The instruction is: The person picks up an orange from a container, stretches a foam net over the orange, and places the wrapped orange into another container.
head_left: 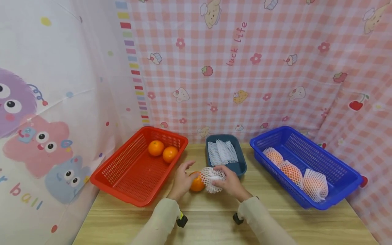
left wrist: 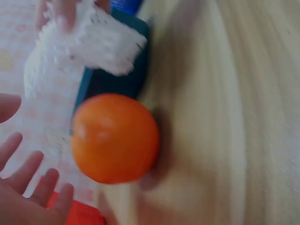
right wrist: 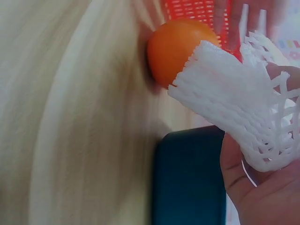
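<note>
A bare orange (head_left: 196, 182) sits on the wooden table between the two hands. Beside it, my left hand (head_left: 182, 180) has its fingers spread; the left wrist view shows a gap between those fingers (left wrist: 35, 180) and the orange (left wrist: 115, 138). My right hand (head_left: 229, 182) holds a white foam net sleeve (head_left: 211, 179) just right of the orange. In the right wrist view the sleeve (right wrist: 234, 93) hangs bunched from the fingers and partly covers the orange (right wrist: 176, 49).
A red basket (head_left: 122, 198) on the left has two oranges (head_left: 156, 148) in it. Behind the hands, a dark teal tray (head_left: 240, 166) contains flat foam nets (head_left: 222, 152). The blue basket (head_left: 337, 200) at right bears several net-wrapped fruits (head_left: 291, 172). Patterned cloth (head_left: 214, 85) hangs behind.
</note>
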A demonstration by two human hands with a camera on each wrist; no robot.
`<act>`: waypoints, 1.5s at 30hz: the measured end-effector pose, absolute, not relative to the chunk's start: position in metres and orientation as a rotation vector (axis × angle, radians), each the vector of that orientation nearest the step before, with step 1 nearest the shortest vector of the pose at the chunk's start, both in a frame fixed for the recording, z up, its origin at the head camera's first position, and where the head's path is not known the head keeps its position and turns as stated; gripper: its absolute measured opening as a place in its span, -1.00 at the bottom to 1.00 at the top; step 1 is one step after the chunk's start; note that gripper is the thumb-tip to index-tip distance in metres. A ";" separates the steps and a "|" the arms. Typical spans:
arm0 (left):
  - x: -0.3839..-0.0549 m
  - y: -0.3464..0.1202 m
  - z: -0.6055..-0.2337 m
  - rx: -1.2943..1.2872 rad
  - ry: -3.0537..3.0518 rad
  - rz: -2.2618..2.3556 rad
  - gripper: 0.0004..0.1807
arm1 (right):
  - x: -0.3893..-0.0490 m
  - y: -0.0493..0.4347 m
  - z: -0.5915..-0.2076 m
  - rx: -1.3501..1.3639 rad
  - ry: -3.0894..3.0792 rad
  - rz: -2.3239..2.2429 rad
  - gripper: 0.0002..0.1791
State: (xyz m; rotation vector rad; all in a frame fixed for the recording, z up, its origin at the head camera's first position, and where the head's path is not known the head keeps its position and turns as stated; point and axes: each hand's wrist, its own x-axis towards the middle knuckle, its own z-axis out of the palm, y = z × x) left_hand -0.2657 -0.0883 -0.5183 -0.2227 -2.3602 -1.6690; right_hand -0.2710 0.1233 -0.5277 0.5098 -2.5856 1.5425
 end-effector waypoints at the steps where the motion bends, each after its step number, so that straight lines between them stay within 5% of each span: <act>1: -0.266 -0.089 -0.523 -0.209 -2.396 -1.633 -0.49 | -0.270 0.125 -0.529 0.498 -2.587 1.542 -0.47; 12: -0.274 -0.087 -0.563 -0.183 -2.711 -1.443 -0.07 | -0.265 0.136 -0.541 0.401 -2.636 1.570 -0.42; 22: -0.272 -0.092 -0.572 -0.059 -2.599 -1.584 -0.13 | -0.264 0.137 -0.544 0.423 -2.633 1.553 -0.41; 30: -0.268 -0.090 -0.545 0.038 -2.325 -2.003 -0.08 | -0.262 0.136 -0.549 0.446 -2.638 1.519 -0.41; 36: -0.263 -0.084 -0.520 -0.077 -2.248 -2.183 -0.32 | -0.261 0.131 -0.547 0.472 -2.656 1.518 -0.41; 45: -0.256 -0.075 -0.511 -0.351 -2.314 -2.451 -0.39 | -0.264 0.123 -0.543 0.582 -2.584 1.477 -0.27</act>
